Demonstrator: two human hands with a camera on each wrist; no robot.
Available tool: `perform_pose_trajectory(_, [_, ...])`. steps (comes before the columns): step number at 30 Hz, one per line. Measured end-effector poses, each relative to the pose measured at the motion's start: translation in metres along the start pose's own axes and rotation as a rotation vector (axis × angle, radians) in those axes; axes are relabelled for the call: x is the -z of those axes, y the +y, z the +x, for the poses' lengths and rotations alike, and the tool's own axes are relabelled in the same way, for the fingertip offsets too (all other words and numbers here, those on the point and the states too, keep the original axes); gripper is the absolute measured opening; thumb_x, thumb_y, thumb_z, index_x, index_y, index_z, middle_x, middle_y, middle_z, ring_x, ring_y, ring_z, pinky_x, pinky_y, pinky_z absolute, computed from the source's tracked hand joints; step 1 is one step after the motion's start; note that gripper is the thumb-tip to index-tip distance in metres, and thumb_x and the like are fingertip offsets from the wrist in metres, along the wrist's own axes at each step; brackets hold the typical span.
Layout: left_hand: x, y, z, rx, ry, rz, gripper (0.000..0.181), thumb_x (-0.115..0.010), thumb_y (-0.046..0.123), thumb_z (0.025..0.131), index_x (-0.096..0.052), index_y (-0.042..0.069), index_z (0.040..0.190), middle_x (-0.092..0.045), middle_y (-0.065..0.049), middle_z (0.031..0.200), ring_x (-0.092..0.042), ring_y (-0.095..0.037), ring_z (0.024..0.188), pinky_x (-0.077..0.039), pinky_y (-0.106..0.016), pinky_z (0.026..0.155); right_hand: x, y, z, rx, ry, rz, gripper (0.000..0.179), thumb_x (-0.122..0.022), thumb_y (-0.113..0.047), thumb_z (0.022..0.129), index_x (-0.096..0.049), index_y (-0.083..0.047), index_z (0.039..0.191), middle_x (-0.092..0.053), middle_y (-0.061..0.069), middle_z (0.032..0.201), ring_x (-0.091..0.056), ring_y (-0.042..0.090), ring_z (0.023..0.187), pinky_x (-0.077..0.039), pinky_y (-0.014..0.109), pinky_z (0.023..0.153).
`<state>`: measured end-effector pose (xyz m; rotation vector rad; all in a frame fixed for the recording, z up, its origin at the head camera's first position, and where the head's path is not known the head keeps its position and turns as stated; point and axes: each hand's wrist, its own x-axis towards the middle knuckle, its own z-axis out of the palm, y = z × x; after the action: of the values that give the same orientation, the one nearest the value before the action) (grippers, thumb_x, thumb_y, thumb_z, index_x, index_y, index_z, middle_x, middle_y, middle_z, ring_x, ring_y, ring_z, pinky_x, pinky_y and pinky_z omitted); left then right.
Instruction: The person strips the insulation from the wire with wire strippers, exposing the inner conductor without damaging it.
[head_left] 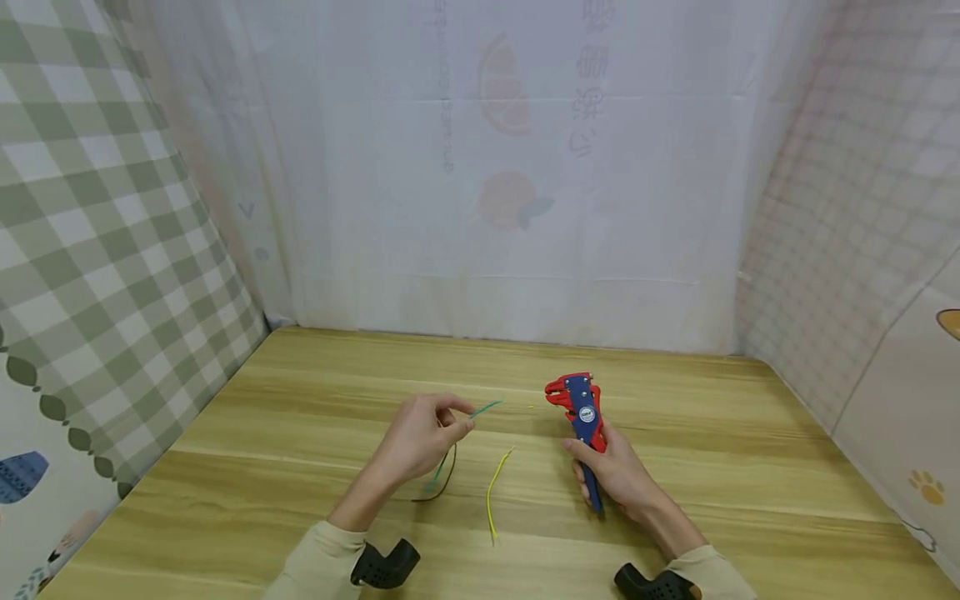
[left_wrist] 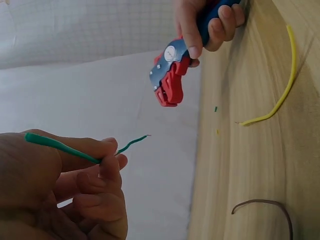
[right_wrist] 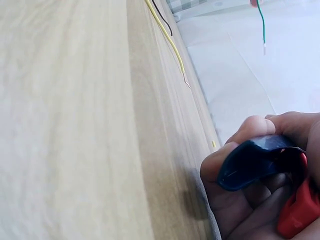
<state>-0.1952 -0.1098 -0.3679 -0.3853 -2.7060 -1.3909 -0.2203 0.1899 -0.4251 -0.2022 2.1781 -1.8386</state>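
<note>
Between thumb and fingertips, my left hand pinches a green wire above the table. A short bare end shows at the wire's tip in the left wrist view. My right hand grips a wire stripper by its blue and red handles. The stripper's red jaws stand to the right of the green wire, apart from it. On the table between the hands lies a yellow wire with a bare copper end. A brown wire rests beneath my left hand.
Small snippets of insulation lie on the wooden table, one green and one yellow. A white curtain hangs at the table's far edge. Checked cloth stands on the left, and a patterned sheet on the right.
</note>
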Motion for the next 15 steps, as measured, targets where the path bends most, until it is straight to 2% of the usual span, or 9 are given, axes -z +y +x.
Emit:
perform_pose_trajectory(4, [-0.009, -0.006, 0.001, 0.009, -0.038, -0.006, 0.024, -0.073, 0.012, 0.099, -0.075, 0.003, 0.121, -0.068, -0.007, 0.077, -0.047, -0.010, 0.055, -0.040, -0.025, 0.055, 0.000, 0.001, 0.000, -0.002, -0.009, 0.004, 0.058, -0.057, -0.017, 0.110, -0.024, 0.000, 0.154, -0.056, 0.004, 0.072, -0.057, 0.016, 0.050, -0.055, 0.031, 0.051])
perform_pose_trajectory(9, [-0.018, -0.015, 0.003, 0.032, -0.098, -0.058, 0.027, -0.070, 0.009, 0.100, -0.072, -0.002, 0.124, -0.070, -0.013, 0.075, -0.044, -0.006, 0.042, -0.039, -0.023, 0.049, 0.002, 0.002, 0.001, 0.001, -0.031, 0.031, 0.057, -0.056, -0.018, 0.110, -0.023, 0.002, 0.152, -0.058, 0.004, 0.073, -0.060, 0.016, 0.054, -0.057, 0.032, 0.054])
perform_pose_trajectory(15, [-0.026, -0.026, 0.003, 0.004, -0.153, -0.031, 0.029, -0.071, 0.006, 0.099, -0.069, -0.007, 0.124, -0.070, -0.011, 0.071, -0.051, -0.007, 0.041, -0.046, -0.024, 0.050, 0.004, 0.003, 0.001, -0.011, -0.076, 0.102, 0.060, -0.056, -0.018, 0.110, -0.020, 0.003, 0.153, -0.062, 0.005, 0.079, -0.066, 0.016, 0.059, -0.061, 0.035, 0.059])
